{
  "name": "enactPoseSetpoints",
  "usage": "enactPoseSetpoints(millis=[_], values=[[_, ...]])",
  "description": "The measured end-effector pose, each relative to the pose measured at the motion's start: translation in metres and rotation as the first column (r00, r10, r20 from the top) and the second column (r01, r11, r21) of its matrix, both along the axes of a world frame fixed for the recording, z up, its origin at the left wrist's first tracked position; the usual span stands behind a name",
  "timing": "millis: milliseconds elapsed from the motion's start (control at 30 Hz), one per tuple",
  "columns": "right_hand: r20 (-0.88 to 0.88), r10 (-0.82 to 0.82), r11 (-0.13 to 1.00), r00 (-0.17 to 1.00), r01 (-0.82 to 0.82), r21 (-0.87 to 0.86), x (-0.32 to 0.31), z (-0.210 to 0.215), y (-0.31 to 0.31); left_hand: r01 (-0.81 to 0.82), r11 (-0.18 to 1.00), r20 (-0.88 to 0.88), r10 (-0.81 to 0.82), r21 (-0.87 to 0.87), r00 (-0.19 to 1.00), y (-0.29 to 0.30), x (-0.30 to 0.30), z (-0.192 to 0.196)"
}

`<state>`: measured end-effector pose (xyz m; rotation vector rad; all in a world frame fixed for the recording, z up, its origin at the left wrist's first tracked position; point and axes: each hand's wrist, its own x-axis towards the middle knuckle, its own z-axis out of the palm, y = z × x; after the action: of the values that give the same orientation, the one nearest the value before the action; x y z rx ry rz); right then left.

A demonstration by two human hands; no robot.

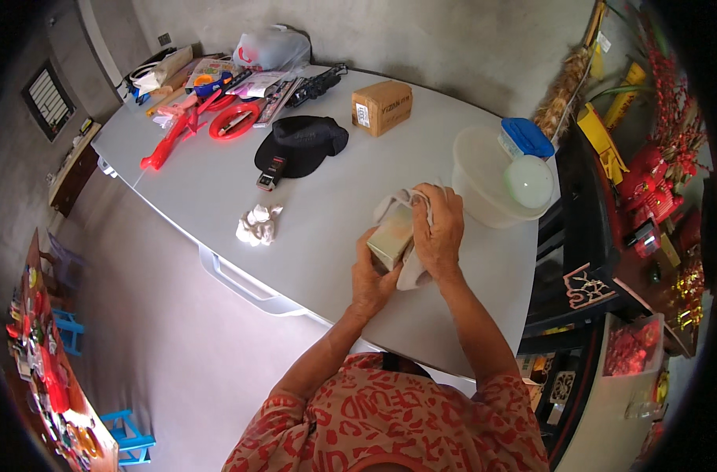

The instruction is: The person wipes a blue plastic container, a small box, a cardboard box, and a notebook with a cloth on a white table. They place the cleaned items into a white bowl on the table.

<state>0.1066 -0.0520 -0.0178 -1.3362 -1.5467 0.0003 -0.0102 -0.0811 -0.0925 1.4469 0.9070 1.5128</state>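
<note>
A small pale greenish-yellow box-shaped object (391, 236) is held tilted above the grey table (311, 236). My left hand (371, 277) is closed round its near left side. From the far right, my right hand (439, 230) presses a whitish cloth (413, 273) against it, fingers bent over the top. Part of the cloth loops up behind the box and part hangs below my right hand. What the box is made of, I cannot tell. To the right of my right hand stands a translucent white basin (475, 182). A crumpled white cloth or tissue (258, 225) lies to the left.
Farther back sit a black cap (307, 144), a small black-and-red device (271, 173) and a brown cardboard box (382, 108). Red-handled tools (167, 145), a red ring (234, 120) and a plastic bag (272, 49) crowd the far left. The basin holds a blue-lidded container (527, 138) and a white bowl (529, 182).
</note>
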Motion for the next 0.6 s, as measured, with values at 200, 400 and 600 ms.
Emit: enactPoseSetpoints(millis=[200, 400, 600], values=[[0.196, 0.153, 0.982, 0.969, -0.171, 0.082, -0.012, -0.034, -0.023, 0.082, 0.993, 0.319, -0.05, -0.086, 0.947, 0.008, -0.013, 0.005], [0.492, 0.327, 0.912, 0.807, -0.405, 0.058, -0.005, -0.056, -0.057, 0.036, 0.969, 0.378, 0.06, -0.243, 0.924, 0.005, -0.015, 0.016], [0.419, 0.36, 0.921, 0.833, -0.389, -0.019, -0.001, -0.046, -0.047, 0.115, 0.964, 0.389, -0.014, -0.239, 0.921, 0.011, -0.014, 0.009]])
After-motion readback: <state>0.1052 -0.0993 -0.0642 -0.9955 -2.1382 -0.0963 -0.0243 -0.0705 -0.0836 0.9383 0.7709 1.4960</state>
